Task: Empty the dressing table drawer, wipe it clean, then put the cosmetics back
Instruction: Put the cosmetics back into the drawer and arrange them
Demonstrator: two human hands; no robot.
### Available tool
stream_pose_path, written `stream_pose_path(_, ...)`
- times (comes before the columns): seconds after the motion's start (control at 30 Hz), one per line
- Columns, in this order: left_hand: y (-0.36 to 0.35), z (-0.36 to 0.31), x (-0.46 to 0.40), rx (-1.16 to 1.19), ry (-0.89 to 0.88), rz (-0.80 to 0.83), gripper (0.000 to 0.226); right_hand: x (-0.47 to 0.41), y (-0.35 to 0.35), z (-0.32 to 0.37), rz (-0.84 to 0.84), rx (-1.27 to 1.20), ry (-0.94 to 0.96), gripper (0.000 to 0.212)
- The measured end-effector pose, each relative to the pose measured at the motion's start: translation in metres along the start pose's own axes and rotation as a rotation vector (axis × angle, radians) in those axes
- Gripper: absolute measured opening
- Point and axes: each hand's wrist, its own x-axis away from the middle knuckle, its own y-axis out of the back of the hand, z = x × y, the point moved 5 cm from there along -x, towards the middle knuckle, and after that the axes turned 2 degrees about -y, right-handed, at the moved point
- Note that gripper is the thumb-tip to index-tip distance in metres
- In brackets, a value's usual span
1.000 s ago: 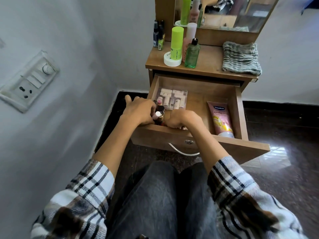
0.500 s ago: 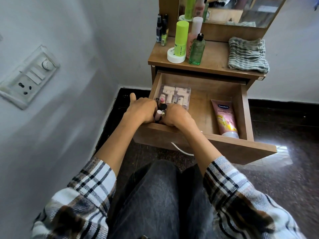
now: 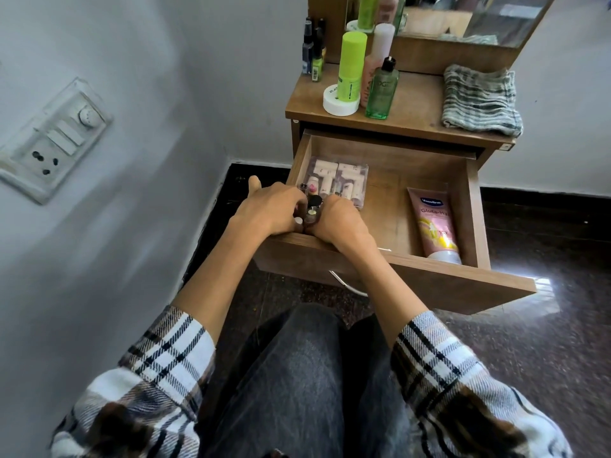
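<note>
The wooden drawer [image 3: 396,259] of the dressing table stands pulled out in front of me. My left hand [image 3: 267,209] and my right hand [image 3: 340,219] are cupped together at its front left corner around a cluster of small cosmetic bottles [image 3: 312,211], pressing them between both palms. Behind them lies a clear case of small tubes [image 3: 344,180]. A pink Vaseline tube [image 3: 433,223] lies flat at the drawer's right side. What is under my palms is hidden.
On the table top [image 3: 413,117] stand a lime-green bottle [image 3: 350,72], a pink bottle [image 3: 377,57], a green pump bottle [image 3: 382,90], small dark bottles [image 3: 312,51] and a folded striped cloth [image 3: 481,99]. A mirror [image 3: 463,14] rises behind. A switch panel [image 3: 53,140] is on the left wall.
My hands have drawn closer together around the small bottles at the drawer's front left corner. The view has shifted slightly; the other items lie as before.
</note>
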Motion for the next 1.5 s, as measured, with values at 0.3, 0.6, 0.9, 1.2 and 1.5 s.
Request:
stream_pose_path(0.3,0.008,0.000,0.006,-0.014,0.046,-0.094,0.014,-0.001,-0.002,-0.011,0.106,-0.085,-0.098,0.048)
stream_pose_path(0.6,0.009,-0.003,0.006,-0.097,0.081,-0.131,0.013,-0.002,0.001,-0.011,0.315,-0.025,-0.058,0.049)
stream_pose_path(0.9,0.009,-0.003,0.007,-0.070,0.123,-0.141,0.016,0.003,0.006,-0.006,0.402,0.110,0.056,0.037)
stream_pose_path(1.2,0.005,-0.009,0.006,0.038,0.006,-0.086,0.021,0.012,0.012,0.001,0.405,0.037,0.118,0.033)
stream_pose_path(1.5,0.010,-0.006,0.009,0.079,-0.015,-0.121,0.017,0.017,0.015,0.003,0.405,0.017,0.123,0.038)
